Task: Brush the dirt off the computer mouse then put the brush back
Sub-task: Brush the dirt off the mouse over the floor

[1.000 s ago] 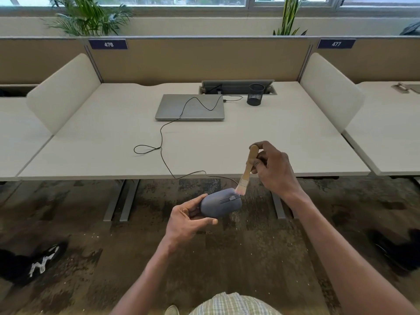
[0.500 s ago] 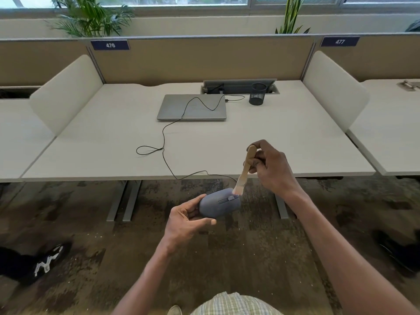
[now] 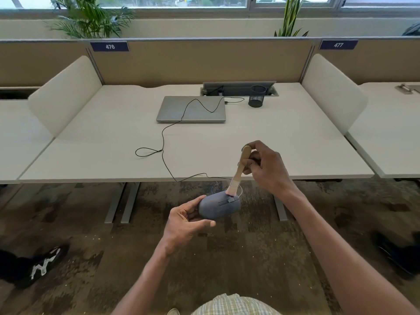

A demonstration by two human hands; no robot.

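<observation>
Mouse under brushing, held off the counter's near edge.

Left hand (image 3: pixel 185 221) gripping grey computer mouse (image 3: pixel 219 206) above the floor, just before the counter (image 3: pixel 295 142). Right hand (image 3: pixel 264 165) pinching wooden brush (image 3: pixel 238 171), bristles touching mouse's front end. Cable (image 3: pixel 163 142) running back to closed laptop (image 3: pixel 192 109) near far edge, beside mesh pen cup (image 3: pixel 257 96).
</observation>
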